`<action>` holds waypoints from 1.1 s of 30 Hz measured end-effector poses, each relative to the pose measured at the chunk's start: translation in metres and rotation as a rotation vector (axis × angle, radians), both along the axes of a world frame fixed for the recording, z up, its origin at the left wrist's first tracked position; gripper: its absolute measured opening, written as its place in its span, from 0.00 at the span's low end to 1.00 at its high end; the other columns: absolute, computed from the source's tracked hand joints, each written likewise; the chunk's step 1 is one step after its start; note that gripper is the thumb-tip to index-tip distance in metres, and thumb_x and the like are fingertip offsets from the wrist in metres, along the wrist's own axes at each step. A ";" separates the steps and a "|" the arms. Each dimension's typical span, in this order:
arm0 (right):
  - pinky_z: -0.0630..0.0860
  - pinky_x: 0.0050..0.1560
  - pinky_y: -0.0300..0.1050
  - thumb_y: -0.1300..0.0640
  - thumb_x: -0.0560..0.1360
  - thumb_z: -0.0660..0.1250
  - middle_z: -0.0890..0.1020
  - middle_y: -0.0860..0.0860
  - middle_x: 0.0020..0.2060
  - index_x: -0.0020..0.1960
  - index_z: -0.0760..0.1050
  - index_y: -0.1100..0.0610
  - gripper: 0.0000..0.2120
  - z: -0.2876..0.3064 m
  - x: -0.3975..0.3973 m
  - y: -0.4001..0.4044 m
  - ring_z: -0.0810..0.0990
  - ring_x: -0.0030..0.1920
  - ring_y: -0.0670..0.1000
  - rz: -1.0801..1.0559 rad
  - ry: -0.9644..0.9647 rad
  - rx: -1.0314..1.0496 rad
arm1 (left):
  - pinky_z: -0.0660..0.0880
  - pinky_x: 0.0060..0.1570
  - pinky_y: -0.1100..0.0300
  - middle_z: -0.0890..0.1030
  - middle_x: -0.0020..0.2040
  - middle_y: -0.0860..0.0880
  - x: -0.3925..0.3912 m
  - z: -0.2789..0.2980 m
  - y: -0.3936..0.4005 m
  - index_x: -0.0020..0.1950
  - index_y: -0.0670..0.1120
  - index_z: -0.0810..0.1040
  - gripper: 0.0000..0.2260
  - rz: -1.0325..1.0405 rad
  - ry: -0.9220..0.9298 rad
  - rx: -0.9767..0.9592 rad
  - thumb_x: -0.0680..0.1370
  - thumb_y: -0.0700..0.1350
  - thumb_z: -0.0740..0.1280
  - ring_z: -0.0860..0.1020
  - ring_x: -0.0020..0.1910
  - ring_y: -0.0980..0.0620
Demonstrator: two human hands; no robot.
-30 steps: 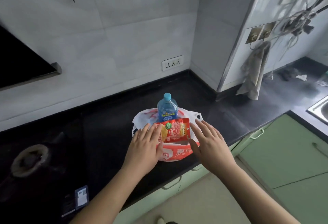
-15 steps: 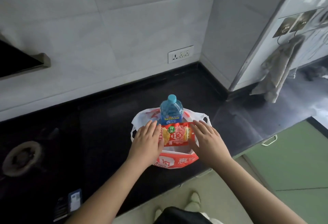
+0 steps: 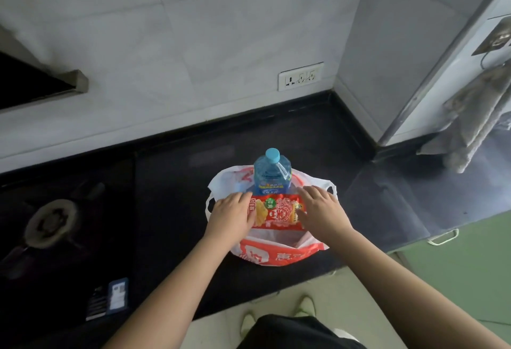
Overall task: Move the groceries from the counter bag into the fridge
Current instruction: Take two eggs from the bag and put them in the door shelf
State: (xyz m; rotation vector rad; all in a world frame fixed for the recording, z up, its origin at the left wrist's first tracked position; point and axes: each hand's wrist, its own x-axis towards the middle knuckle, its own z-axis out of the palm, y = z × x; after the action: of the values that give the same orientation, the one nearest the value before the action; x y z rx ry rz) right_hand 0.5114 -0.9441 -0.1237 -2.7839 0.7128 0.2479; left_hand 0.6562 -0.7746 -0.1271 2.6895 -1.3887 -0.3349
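Both hands closed in: left hand (image 3: 231, 215), right hand (image 3: 322, 212) fingers clamp snack packet (image 3: 276, 212) ends.

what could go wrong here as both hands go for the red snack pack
1. Lifting the red snack pack may bump the water bottle standing upright just behind it and tip it.
2. The plastic bag sits near the counter edge; tugging could drag it off.
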 end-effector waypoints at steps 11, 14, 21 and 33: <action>0.68 0.64 0.51 0.52 0.80 0.60 0.74 0.51 0.64 0.71 0.66 0.51 0.20 -0.005 -0.016 0.018 0.74 0.62 0.56 -0.005 -0.068 -0.034 | 0.76 0.44 0.58 0.81 0.54 0.50 -0.009 -0.002 0.019 0.64 0.48 0.72 0.14 -0.057 -0.066 -0.101 0.79 0.49 0.64 0.80 0.48 0.51; 0.72 0.58 0.53 0.52 0.78 0.62 0.78 0.51 0.59 0.67 0.72 0.51 0.17 -0.005 -0.031 0.028 0.78 0.57 0.57 -0.009 -0.097 -0.033 | 0.76 0.39 0.58 0.81 0.48 0.51 -0.015 -0.007 0.032 0.59 0.48 0.76 0.11 -0.070 -0.082 -0.152 0.79 0.50 0.63 0.80 0.43 0.52; 0.75 0.39 0.49 0.48 0.76 0.59 0.79 0.51 0.41 0.54 0.78 0.54 0.14 -0.015 -0.059 0.052 0.80 0.38 0.57 -0.041 -0.144 -0.053 | 0.69 0.33 0.58 0.79 0.38 0.52 -0.025 -0.016 0.044 0.46 0.48 0.79 0.11 -0.086 -0.107 -0.224 0.78 0.50 0.59 0.78 0.36 0.51; 0.75 0.54 0.48 0.51 0.79 0.61 0.77 0.52 0.60 0.66 0.72 0.55 0.17 -0.012 -0.031 0.046 0.77 0.57 0.54 -0.014 -0.177 0.084 | 0.73 0.55 0.57 0.79 0.57 0.51 -0.032 -0.027 0.015 0.63 0.48 0.75 0.13 -0.102 0.048 -0.192 0.80 0.49 0.62 0.76 0.55 0.51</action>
State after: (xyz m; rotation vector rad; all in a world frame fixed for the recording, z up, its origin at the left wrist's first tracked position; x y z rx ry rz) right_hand 0.4809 -0.8980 -0.1355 -2.6781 0.6623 0.0274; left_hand 0.6244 -0.7600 -0.1540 2.4480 -1.4659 -0.2579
